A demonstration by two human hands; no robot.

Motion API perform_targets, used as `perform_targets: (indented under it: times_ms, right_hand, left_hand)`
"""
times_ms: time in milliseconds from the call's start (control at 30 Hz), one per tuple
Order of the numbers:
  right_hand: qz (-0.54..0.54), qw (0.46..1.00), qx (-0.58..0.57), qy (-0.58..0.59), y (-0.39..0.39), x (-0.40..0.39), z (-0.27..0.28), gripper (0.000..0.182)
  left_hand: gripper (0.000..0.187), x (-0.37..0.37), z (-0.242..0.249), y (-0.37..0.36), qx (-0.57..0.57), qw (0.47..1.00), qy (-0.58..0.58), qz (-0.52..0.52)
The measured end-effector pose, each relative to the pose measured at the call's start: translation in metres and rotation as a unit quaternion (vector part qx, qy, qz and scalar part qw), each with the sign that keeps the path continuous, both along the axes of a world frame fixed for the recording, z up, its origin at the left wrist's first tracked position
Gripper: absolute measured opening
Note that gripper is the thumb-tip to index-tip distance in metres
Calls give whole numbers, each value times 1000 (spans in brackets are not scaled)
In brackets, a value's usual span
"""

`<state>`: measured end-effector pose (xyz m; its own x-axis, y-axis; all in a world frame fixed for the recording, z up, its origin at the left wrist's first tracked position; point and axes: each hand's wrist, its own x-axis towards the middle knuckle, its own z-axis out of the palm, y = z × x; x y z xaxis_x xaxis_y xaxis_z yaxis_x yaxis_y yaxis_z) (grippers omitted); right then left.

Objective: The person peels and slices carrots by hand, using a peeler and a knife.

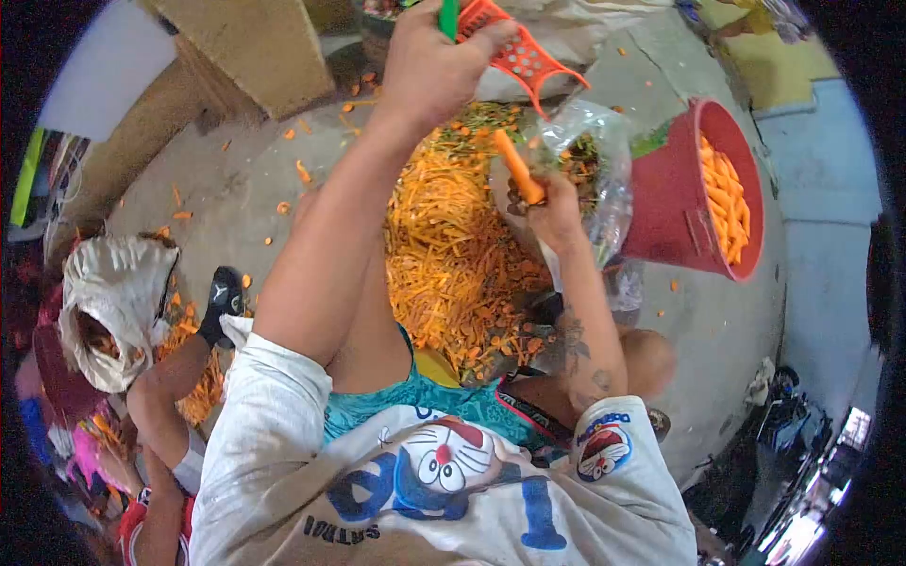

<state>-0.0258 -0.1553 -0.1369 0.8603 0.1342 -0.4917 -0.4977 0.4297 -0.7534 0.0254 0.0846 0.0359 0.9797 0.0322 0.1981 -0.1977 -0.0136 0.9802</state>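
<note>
Raised at the top of the view, my left hand (439, 71) is closed on an orange plastic peeler (521, 55) with round holes and a forked end. A green piece (448, 17), which looks like its handle, sticks out above the fist. My right hand (555, 215) is wrapped round the lower end of a peeled carrot (514, 162), whose tip points up and to the left. Between my legs lies a large heap of carrot peelings (434, 226), with round cut ends among them. Behind the right hand is a clear plastic bag (613, 160) with brownish contents.
A tilted red bucket (670, 193) on the right holds peeled carrots (725, 198). At left, a white sack (118, 302) stands near another person's leg (165, 396). A board (250, 57) leans at the back left. Carrot scraps (302, 172) are scattered over the concrete floor (236, 179).
</note>
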Motion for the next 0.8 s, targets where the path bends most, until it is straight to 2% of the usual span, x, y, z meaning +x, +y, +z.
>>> perform_targets:
  times_ms: [33,100,167,200,300,400,500,533,600,633,700,733,767,800]
  right_hand:
    - [35,998,34,-27,-18,3,13,39]
    - [55,995,9,-82,-36,-3,55,45]
    - [70,987,90,-112,-50,-11,86,47]
    - [67,987,91,-113,-54,-17,97,47]
    - [30,975,170,-137,-62,-36,109,43]
    - [-30,976,126,-174,-58,-52,111,38]
    - [-45,973,114,-194,-59,-65,120,35]
    - [-47,973,113,-193,-50,-68,134,35]
    - [-182,973,45,-131,-31,-72,157,40]
    - [-183,973,45,-130,-32,-76,159,40]
    - [-169,975,35,-144,-35,-80,159,45]
    - [-172,974,35,-142,-44,-80,150,45]
    - [-81,975,83,-189,-61,-79,134,46]
    - [11,963,129,-235,-71,-79,126,46]
  left_hand:
    - [14,-3,0,-8,-32,999,-21,1]
    - [16,-6,-6,-21,-54,998,-20,-5]
    - [22,-2,-21,-33,-115,991,-44,-59]
    - [21,-8,-19,-45,-134,989,-27,-54]
    - [22,-10,-26,-64,-112,988,-35,-96]
    - [21,-19,-33,-84,-106,985,-35,-131]
    - [22,-31,-33,-102,-102,979,-33,-174]
    - [22,-36,-33,-110,-73,979,-74,-173]
    - [20,-44,-31,-119,-23,973,-152,-171]
    - [20,-47,-28,-119,-22,973,-152,-172]
    - [17,-52,-21,-118,60,957,-238,-158]
    - [15,-44,-24,-120,9,955,-244,-170]
    - [15,-36,-26,-119,8,955,-243,-172]
    - [15,-28,-25,-114,-15,977,-167,-133]
